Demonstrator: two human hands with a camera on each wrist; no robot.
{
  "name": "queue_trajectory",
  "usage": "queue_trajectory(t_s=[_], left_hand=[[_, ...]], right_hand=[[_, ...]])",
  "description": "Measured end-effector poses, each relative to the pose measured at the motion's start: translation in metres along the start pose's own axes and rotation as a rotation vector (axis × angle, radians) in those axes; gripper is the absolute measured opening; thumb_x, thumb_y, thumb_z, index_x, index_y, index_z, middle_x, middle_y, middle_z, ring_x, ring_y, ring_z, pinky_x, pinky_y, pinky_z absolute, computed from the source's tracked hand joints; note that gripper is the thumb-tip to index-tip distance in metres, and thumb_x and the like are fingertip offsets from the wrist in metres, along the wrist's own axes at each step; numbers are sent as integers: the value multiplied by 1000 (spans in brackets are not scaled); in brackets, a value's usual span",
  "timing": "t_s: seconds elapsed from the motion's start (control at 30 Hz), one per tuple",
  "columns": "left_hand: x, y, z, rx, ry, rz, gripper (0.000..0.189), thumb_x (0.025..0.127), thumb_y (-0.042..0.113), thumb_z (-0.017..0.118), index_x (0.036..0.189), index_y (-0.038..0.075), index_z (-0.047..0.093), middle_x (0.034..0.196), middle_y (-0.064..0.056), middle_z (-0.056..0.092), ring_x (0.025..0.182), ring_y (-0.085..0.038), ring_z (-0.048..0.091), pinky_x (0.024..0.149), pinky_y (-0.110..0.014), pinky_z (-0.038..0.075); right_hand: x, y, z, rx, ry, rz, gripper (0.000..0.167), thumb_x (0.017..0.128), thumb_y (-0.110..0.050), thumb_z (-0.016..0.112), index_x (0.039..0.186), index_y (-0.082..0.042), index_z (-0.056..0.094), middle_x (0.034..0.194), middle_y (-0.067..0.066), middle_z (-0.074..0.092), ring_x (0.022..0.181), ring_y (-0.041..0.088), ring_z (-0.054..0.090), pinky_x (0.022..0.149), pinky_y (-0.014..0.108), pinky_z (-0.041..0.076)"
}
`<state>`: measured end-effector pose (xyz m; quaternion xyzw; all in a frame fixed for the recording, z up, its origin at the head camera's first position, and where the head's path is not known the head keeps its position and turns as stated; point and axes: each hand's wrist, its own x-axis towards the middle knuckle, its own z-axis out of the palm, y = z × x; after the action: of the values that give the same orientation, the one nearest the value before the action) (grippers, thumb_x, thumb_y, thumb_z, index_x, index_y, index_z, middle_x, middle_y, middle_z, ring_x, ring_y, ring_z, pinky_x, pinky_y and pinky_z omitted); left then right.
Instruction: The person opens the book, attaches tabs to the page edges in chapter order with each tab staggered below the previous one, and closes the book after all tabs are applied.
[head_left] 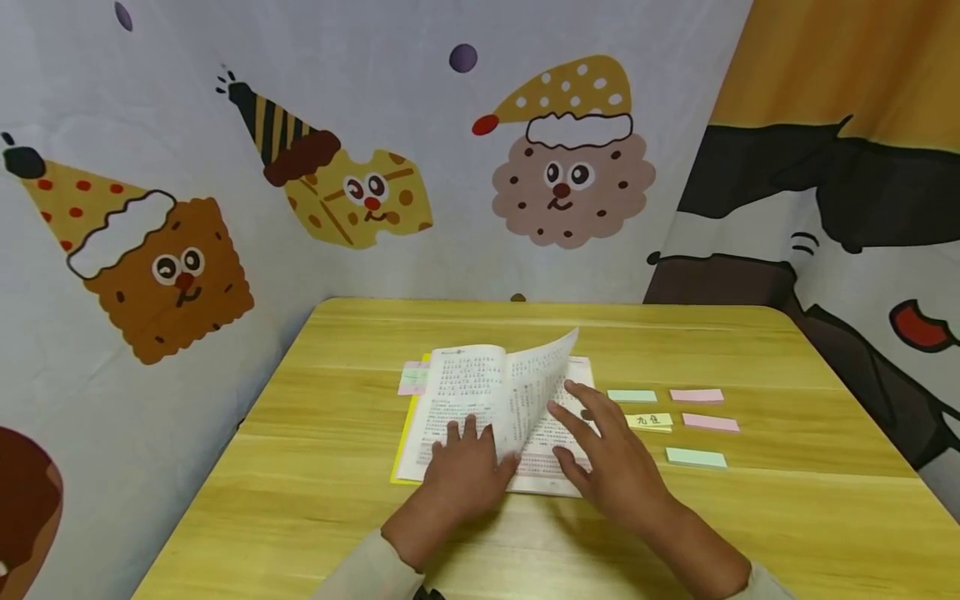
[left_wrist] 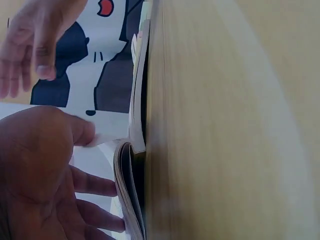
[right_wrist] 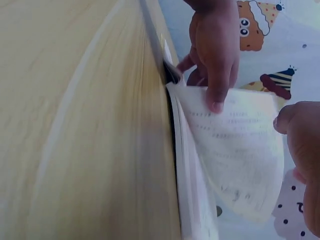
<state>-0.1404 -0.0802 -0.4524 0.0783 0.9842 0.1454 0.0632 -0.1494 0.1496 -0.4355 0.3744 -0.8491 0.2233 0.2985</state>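
An open book (head_left: pixel 459 383) with printed pages and a yellow cover edge lies on the table. One page (head_left: pixel 543 383) stands raised from the right side, its free corner pointing up. My left hand (head_left: pixel 467 475) rests on the left page with fingers spread; its thumb (right_wrist: pixel 217 102) touches the raised page near the spine. To the right of that page is my right hand (head_left: pixel 622 467), fingers apart and slightly bent, over the right page. In the right wrist view, the right hand (right_wrist: pixel 305 155) is beside the page's outer edge; whether it touches is unclear.
Right of the book lie green (head_left: pixel 632 396), pink (head_left: pixel 697 395) and yellow sticky notes (head_left: pixel 649 422), the yellow one with handwriting. Pink and green tabs (head_left: pixel 412 377) stick out from the book's left edge. Behind the wooden table (head_left: pixel 300 517) hangs a cartoon-printed cloth (head_left: pixel 450 275).
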Motion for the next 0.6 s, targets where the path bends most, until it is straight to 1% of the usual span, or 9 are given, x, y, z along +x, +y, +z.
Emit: queue_trajectory(t_s=[0.03,0.07,0.17,0.23,0.27,0.4,0.43,0.5,0.6], left_hand=[[0,0,0,-11,7,-6,69,103,56,47,140,-1,59,149,-28,47,137,-52,40,100,-68,40],[0,0,-1,-22,11,-11,69,104,55,47,138,-3,60,149,-28,47,137,-51,41,100,-68,40],[0,-1,-3,-47,32,-20,68,105,55,45,132,-5,64,145,-27,52,133,-49,46,97,-66,44],[1,-2,-4,-57,55,-20,70,105,56,44,128,-7,67,141,-28,55,129,-49,50,94,-64,47],[1,-2,-5,-58,68,-15,70,105,56,45,125,-7,68,139,-28,57,127,-49,52,93,-63,49],[3,-5,-4,-97,121,-18,68,104,52,52,120,-13,67,126,-30,64,115,-47,61,85,-57,54],[3,-5,-4,-119,135,-24,66,103,50,55,121,-13,66,121,-29,66,110,-45,64,82,-55,55],[3,-6,-3,-158,166,-35,65,102,44,61,130,-15,58,116,-27,67,102,-40,67,78,-52,56],[3,-7,-4,-191,204,-48,71,99,36,65,146,-13,40,116,-26,67,96,-36,70,74,-49,57]], right_hand=[[-2,1,0,-2,-18,27,51,105,-42,50,144,-10,56,152,19,43,109,31,59,73,39,58],[-4,2,0,2,-41,51,53,103,-40,58,145,-8,55,151,19,44,108,30,59,73,40,59],[-13,7,0,-9,-157,122,58,91,-35,80,138,-8,61,144,14,51,115,28,59,81,42,58],[-18,10,1,-8,-258,163,59,82,-28,88,133,-9,65,139,11,56,124,29,57,91,45,55],[-21,11,1,-4,-317,185,57,83,-31,87,131,-9,66,137,9,58,127,30,56,96,47,53],[-30,14,1,27,-501,263,57,85,-37,84,132,-8,67,136,12,61,127,30,58,102,48,49],[-31,14,0,36,-530,277,57,85,-38,84,130,-8,68,135,13,61,126,31,58,102,48,49],[-34,15,1,41,-570,288,55,84,-39,85,127,-8,70,134,13,62,126,31,58,103,48,48],[-36,18,1,36,-594,282,53,82,-41,85,122,-8,72,133,13,62,126,31,58,103,48,48]])
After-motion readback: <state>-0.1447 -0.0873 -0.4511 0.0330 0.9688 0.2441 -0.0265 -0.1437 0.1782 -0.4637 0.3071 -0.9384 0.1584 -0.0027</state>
